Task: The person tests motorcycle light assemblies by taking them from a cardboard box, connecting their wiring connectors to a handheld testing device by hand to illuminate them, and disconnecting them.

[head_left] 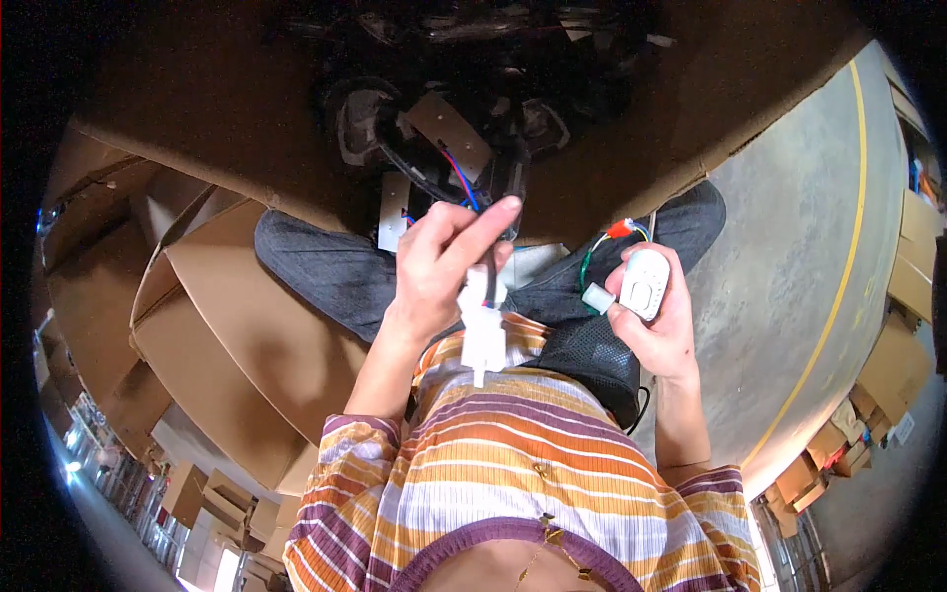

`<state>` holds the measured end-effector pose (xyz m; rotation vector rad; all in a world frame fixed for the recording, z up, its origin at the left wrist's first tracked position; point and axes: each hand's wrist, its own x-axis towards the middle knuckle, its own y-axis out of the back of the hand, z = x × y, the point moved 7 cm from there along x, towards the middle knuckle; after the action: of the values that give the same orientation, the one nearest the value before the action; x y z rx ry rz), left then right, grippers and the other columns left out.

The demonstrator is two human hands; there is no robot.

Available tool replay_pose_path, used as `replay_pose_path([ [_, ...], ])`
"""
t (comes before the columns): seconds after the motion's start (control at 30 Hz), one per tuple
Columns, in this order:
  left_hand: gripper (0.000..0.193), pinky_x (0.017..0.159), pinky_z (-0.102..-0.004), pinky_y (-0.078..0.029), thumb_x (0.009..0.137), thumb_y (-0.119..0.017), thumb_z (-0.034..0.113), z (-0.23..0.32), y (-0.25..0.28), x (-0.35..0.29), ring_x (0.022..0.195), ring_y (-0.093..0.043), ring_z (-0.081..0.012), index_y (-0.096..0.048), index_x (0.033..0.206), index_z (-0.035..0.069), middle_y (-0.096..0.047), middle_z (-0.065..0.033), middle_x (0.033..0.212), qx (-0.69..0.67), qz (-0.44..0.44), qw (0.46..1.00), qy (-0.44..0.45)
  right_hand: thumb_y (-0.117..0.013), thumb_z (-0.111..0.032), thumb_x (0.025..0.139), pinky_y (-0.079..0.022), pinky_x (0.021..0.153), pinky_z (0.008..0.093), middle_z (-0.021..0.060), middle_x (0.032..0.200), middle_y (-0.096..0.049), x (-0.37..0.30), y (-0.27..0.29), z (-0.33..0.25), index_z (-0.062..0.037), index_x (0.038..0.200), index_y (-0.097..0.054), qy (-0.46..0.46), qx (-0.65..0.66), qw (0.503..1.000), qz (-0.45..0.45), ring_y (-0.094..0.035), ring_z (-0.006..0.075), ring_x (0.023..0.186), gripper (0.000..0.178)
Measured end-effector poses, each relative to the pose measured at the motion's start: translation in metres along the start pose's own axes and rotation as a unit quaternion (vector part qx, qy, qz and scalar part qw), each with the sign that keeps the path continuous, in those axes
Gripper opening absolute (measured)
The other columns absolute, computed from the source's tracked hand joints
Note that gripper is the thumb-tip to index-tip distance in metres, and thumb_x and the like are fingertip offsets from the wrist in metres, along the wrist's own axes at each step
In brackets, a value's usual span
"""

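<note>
My left hand is closed around a black sheathed cable. A white plastic connector hangs from that cable below my fingers, over my striped shirt. Red and blue wires run up beside the hand toward dark parts. In my right hand sits a small white oval plastic device, held between thumb and fingers. A clear white plug on a green wire sticks out beside the thumb. An orange-red connector with thin coloured wires rises above the device. The two connectors are apart.
A large cardboard sheet spans the far side, with shadowed dark cables and parts on it. Open cardboard boxes stand at my left. A black mesh pouch rests at my waist. Grey floor with a yellow line lies right.
</note>
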<state>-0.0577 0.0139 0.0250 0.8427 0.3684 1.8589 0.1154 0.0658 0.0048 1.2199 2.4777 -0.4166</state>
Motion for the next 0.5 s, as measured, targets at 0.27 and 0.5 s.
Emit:
replay_pose_path([
  [0.27, 0.042, 0.048, -0.0256, -0.040, 0.056, -0.053, -0.003, 0.005, -0.059, -0.014, 0.053, -0.050, -0.0173, -0.048, 0.097, 0.004, -0.049, -0.0064, 0.069, -0.206, -0.159, 0.965, 0.034, -0.049, 0.004, 0.061, -0.038, 0.064, 0.0202, 0.0037, 0.077, -0.048, -0.013, 0.002, -0.017, -0.0026, 0.097, -0.037, 0.005, 0.053, 0.998, -0.039, -0.046, 0.0079, 0.072, 0.038],
  [0.5, 0.042, 0.048, -0.0281, -0.036, 0.059, -0.052, -0.001, 0.020, -0.075, -0.016, 0.050, -0.046, -0.0193, -0.047, 0.100, 0.004, -0.048, -0.0072, 0.061, -0.188, -0.295, 0.937, -0.003, -0.050, 0.002, 0.060, -0.038, 0.063, 0.0201, 0.0036, 0.077, -0.048, -0.013, 0.021, -0.026, -0.0016, 0.096, -0.039, 0.022, 0.065, 0.997, -0.023, -0.046, 0.0077, 0.071, 0.037],
])
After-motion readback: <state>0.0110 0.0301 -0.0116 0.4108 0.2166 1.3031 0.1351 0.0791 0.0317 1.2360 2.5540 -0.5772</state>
